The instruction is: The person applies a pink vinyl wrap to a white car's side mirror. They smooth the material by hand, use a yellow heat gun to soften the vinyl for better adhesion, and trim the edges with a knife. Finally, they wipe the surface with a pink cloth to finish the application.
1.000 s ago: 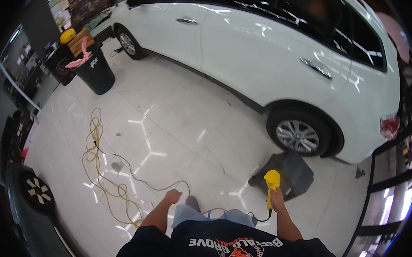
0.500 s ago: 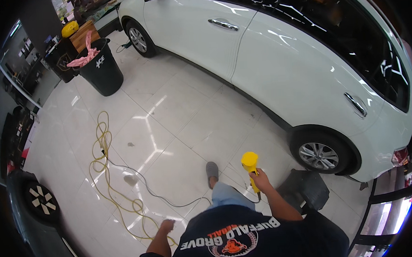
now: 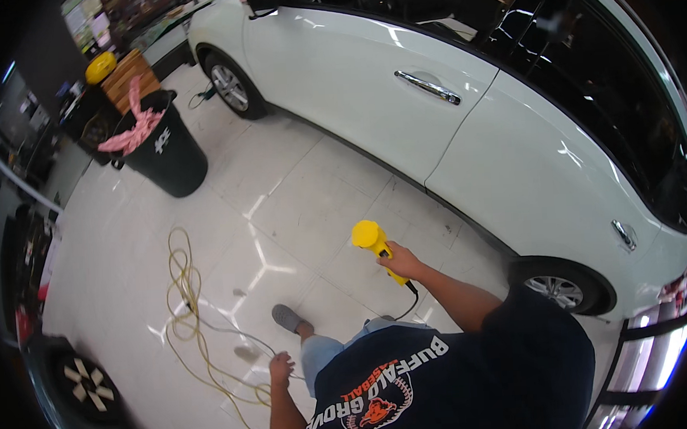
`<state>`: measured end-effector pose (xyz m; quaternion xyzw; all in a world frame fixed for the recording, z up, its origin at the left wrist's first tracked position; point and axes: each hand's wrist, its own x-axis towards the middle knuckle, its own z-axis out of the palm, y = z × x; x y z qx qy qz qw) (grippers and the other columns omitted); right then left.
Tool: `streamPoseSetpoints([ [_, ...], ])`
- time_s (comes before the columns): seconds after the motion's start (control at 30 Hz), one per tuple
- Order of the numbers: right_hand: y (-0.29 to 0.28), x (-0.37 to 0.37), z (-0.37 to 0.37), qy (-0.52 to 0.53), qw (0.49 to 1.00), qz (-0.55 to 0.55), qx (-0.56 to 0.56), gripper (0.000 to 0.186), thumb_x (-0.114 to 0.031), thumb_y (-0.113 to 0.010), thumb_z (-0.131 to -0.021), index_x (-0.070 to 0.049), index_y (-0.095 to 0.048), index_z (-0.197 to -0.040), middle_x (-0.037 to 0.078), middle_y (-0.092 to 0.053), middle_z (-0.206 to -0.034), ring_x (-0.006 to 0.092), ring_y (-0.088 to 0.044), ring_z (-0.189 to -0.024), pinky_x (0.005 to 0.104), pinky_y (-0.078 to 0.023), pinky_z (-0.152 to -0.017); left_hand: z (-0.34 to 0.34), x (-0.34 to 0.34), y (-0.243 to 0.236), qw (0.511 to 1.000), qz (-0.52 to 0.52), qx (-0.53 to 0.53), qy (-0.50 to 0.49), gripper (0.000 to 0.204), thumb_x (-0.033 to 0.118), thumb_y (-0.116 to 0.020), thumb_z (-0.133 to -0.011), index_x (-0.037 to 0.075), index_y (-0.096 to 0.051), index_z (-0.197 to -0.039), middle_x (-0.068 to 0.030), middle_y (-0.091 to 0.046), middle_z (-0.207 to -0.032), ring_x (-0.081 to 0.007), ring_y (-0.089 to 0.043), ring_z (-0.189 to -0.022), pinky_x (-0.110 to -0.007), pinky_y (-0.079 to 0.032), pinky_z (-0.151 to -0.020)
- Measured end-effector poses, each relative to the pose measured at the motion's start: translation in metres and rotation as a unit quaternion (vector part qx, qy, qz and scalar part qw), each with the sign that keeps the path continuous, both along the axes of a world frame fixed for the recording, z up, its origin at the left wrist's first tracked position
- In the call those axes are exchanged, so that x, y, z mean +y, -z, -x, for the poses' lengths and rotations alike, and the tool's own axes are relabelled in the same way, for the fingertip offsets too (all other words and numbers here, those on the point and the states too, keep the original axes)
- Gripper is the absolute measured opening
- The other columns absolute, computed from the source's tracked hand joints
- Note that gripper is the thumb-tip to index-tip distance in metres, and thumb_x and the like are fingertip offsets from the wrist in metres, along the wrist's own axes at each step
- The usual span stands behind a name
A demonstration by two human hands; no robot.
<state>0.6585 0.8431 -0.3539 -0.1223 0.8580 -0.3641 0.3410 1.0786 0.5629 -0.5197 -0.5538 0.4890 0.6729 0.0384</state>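
My right hand (image 3: 399, 261) is closed round the grip of a yellow heat gun (image 3: 369, 235), held out in front of me above the floor. From the bottom of its handle a black cord (image 3: 412, 295) loops back toward my body. My left hand (image 3: 282, 368) hangs low at my left side with its fingers curled. A thin grey cord (image 3: 237, 332) runs across the floor and meets the outline of that hand; whether the fingers hold it is hidden. Beyond the heat gun stands a white car (image 3: 352, 82), apart from both hands.
A tangled yellow extension cord (image 3: 189, 300) lies on the tiled floor to my left. A dark bin (image 3: 171, 157) with pink material (image 3: 133, 132) hanging over its rim stands farther off. The car's rear wheel (image 3: 557, 289) is at my right, and another dark vehicle (image 3: 64, 361) is at the left edge.
My body has turned and stepped on, one shoe now farther left. The heat gun has swung left and up in view; my left hand has come forward beside the grey cord.
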Motion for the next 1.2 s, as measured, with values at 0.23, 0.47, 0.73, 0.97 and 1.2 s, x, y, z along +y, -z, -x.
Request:
streamPoseSetpoints([
  [0.23, -0.021, -0.17, 0.078, 0.045, 0.998, -0.035, 0.027, 0.06, -0.03, -0.068, -0.091, 0.002, -0.047, -0.138, 0.017, -0.067, -0.098, 0.0218, -0.07, -0.072, 0.0367, -0.055, -0.069, 0.035, -0.182, 0.024, 0.966, 0.045, -0.054, 0.25, 0.041, 0.038, -0.062, -0.094, 0.0, -0.066, -0.109, -0.0111, -0.066, -0.09, -0.0232, -0.064, -0.068, -0.039, -0.051, -0.055],
  [0.47, -0.042, -0.271, 0.129, 0.196, 0.972, 0.102, -0.077, 0.048, -0.026, -0.068, -0.091, 0.002, -0.054, -0.127, 0.015, -0.066, -0.095, 0.0223, -0.068, -0.071, 0.0359, -0.056, -0.065, 0.113, -0.428, 0.036, 0.868, 0.177, -0.195, 0.421, 0.03, 0.025, -0.054, -0.096, 0.0, -0.068, -0.104, -0.0224, -0.07, -0.086, -0.0349, -0.069, -0.077, -0.047, -0.055, -0.077],
  [0.73, 0.066, -0.353, 0.212, 0.282, 0.948, 0.074, -0.13, 0.039, -0.02, -0.067, -0.09, 0.006, -0.053, -0.116, 0.015, -0.064, -0.089, 0.0255, -0.066, -0.065, 0.0382, -0.056, -0.058, 0.333, -0.562, 0.005, 0.902, 0.266, -0.068, 0.332, 0.043, 0.037, -0.056, -0.095, -0.002, -0.072, -0.108, -0.023, -0.068, -0.117, -0.0361, -0.065, -0.106, -0.043, -0.051, -0.093],
  [0.97, 0.078, -0.438, 0.302, 0.314, 0.937, 0.037, -0.151, 0.032, -0.017, -0.066, -0.09, 0.005, -0.058, -0.111, 0.013, -0.064, -0.082, 0.0258, -0.066, -0.065, 0.0383, -0.055, -0.059, 0.496, -0.601, -0.069, 0.912, 0.171, -0.038, 0.372, 0.051, 0.044, -0.056, -0.094, 0.001, -0.07, -0.116, -0.0218, -0.07, -0.115, -0.0393, -0.064, -0.111, -0.045, -0.05, -0.097],
  [1.2, 0.103, -0.479, 0.343, 0.26, 0.952, -0.137, -0.089, 0.045, -0.021, -0.074, -0.08, 0.006, -0.058, -0.111, 0.02, -0.069, -0.086, 0.0293, -0.072, -0.069, 0.0412, -0.058, -0.061, 0.585, -0.735, -0.03, 0.762, 0.203, -0.06, 0.612, 0.049, 0.045, -0.054, -0.093, 0.003, -0.072, -0.111, -0.0218, -0.069, -0.117, -0.0389, -0.063, -0.114, -0.046, -0.048, -0.1],
])
